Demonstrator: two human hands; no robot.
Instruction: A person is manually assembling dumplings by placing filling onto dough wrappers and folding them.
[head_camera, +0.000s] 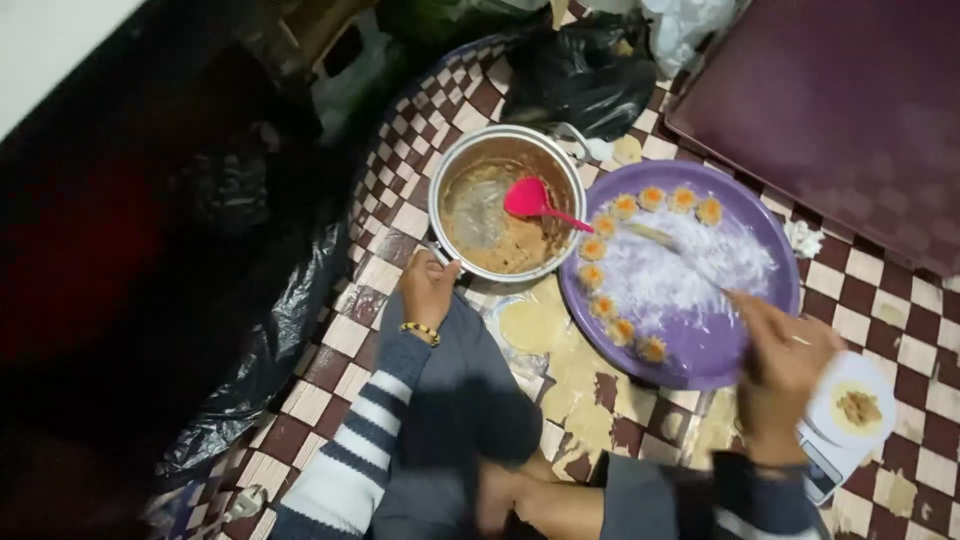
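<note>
Left hand (428, 288): at about 8 o'clock from frame centre, palm down, fingers (440, 266) curled forward toward 12 o'clock as in a light grasp. A beaded bracelet (421, 330) circles the wrist. The forearm runs back toward 7 o'clock in a navy-and-white striped sleeve (352, 440).

Right hand (783, 368): at about 4 o'clock, blurred. Its fingers (752, 308) are drawn together and point toward 10 o'clock; whether they pinch anything cannot be told. The wrist bends down toward 6 o'clock into a dark cuff (768, 478).

Both elbows lie at the lower edge, forearms spread apart.
</note>
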